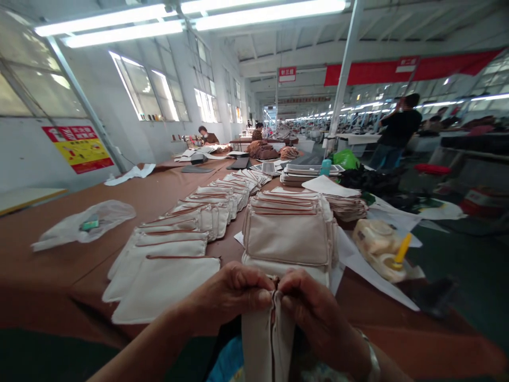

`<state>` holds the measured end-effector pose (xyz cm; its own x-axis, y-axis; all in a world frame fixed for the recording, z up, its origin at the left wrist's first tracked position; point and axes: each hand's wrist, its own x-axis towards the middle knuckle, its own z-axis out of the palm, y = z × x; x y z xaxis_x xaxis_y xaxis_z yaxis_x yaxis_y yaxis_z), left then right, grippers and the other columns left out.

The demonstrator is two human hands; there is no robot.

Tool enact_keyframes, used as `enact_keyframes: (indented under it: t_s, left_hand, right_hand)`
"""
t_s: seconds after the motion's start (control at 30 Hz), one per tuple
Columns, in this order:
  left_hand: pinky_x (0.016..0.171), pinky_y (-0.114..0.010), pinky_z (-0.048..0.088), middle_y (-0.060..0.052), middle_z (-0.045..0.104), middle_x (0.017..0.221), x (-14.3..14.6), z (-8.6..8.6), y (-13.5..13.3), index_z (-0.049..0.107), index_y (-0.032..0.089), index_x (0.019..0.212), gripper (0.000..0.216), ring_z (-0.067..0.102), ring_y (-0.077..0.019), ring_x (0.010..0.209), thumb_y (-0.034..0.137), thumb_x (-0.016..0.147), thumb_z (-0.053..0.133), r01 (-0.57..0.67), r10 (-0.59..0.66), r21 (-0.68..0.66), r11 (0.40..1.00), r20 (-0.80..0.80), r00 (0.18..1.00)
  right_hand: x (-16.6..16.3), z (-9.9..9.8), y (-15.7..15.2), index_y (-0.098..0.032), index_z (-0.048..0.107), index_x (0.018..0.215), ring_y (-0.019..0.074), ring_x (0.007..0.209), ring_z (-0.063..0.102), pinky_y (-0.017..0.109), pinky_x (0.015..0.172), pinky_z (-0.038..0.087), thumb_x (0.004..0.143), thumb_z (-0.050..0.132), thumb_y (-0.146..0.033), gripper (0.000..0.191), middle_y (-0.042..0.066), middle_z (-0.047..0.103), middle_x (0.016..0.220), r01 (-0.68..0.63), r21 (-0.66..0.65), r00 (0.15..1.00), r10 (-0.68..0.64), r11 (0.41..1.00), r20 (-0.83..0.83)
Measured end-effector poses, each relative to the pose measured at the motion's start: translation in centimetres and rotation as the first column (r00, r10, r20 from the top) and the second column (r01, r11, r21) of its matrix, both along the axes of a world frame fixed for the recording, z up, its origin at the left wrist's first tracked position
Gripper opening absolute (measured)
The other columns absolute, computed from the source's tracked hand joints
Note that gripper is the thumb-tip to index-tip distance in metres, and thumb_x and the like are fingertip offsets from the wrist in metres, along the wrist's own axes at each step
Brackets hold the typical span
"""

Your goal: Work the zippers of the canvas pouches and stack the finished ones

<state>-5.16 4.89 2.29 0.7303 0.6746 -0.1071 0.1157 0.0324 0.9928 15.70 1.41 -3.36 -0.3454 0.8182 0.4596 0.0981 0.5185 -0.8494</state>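
Both my hands pinch the top edge of a cream canvas pouch [267,339] that hangs down in front of me. My left hand [230,297] is closed on its left side, my right hand [310,310] on its right side, thumbs meeting at the brown zipper end. A bracelet sits on my right wrist. Just beyond my hands stands a stack of the same cream pouches [288,233] with brown zippers. A long overlapping row of flat pouches [175,249] runs along the brown table [47,265] to the left.
A clear plastic bag [85,223] lies at left. A plastic bottle with a yellow handle [382,246] rests on white paper at right. Stacks of trays [306,172] sit farther back. Other people work at distant tables; one person in black [397,132] stands at right.
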Motion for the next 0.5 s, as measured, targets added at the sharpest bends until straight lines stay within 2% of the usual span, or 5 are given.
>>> enact_keyframes:
  t_s: [0.07, 0.13, 0.23, 0.33, 0.5]
  left_hand:
    - [0.065, -0.023, 0.040, -0.004, 0.060, 0.079, 0.2, -0.5, 0.0, 0.069, 0.010, 0.089, 0.036, 0.052, -0.0151, 0.073, 0.046, 0.087, 0.065, 0.012, -0.012, 0.002, 1.000, -0.015, 1.000]
    - [0.060, -0.021, 0.038, -0.004, 0.058, 0.078, 0.4, -1.0, -0.1, 0.068, 0.010, 0.089, 0.039, 0.049, -0.0132, 0.069, 0.048, 0.087, 0.064, 0.022, -0.022, -0.014, 1.000, -0.035, 0.999]
    - [0.058, -0.021, 0.034, -0.004, 0.056, 0.078, 1.0, -1.7, -0.2, 0.067, 0.009, 0.098, 0.046, 0.044, -0.0117, 0.067, 0.052, 0.083, 0.067, 0.004, -0.007, -0.094, 0.996, -0.023, 1.000]
    - [0.057, -0.020, 0.032, -0.003, 0.055, 0.075, 1.6, -2.3, -0.3, 0.066, 0.008, 0.094, 0.047, 0.042, -0.0099, 0.063, 0.053, 0.081, 0.069, -0.021, 0.022, -0.161, 0.987, 0.001, 1.000]
    - [0.059, -0.021, 0.033, -0.003, 0.057, 0.072, 2.5, -2.7, -0.3, 0.066, 0.008, 0.080, 0.042, 0.043, -0.0103, 0.063, 0.049, 0.076, 0.074, -0.035, 0.046, -0.220, 0.975, 0.044, 0.998]
  right_hand:
    - [0.0, -0.5, 0.2, -0.021, 0.056, 0.093, 0.0150, 0.078, 0.053, 0.025, 0.071, 0.042, 0.098, 0.046, -0.026, 0.012, 0.001, 0.057, 0.085, 0.013, 0.043, 1.000, -0.014, 0.999, 0.018]
    - [0.3, -0.9, 0.3, -0.020, 0.056, 0.090, 0.0147, 0.077, 0.053, 0.025, 0.072, 0.041, 0.099, 0.044, -0.026, 0.016, 0.001, 0.057, 0.082, 0.052, 0.013, 0.998, -0.053, 0.999, 0.031]
    - [0.9, -1.4, 0.7, -0.019, 0.054, 0.086, 0.0131, 0.068, 0.045, 0.024, 0.063, 0.037, 0.099, 0.045, -0.036, 0.024, -0.002, 0.049, 0.073, 0.047, -0.244, 0.998, -0.058, 0.969, -0.038]
    - [1.4, -1.6, 1.1, -0.018, 0.052, 0.085, 0.0113, 0.061, 0.035, 0.022, 0.053, 0.030, 0.097, 0.047, -0.045, 0.030, -0.004, 0.041, 0.068, -0.095, -0.452, 0.988, 0.028, 0.887, -0.154]
    - [1.9, -1.2, 1.2, -0.017, 0.051, 0.080, 0.0116, 0.063, 0.035, 0.023, 0.056, 0.030, 0.097, 0.045, -0.049, 0.037, -0.003, 0.040, 0.069, -0.142, -0.446, 0.986, 0.086, 0.884, -0.143]
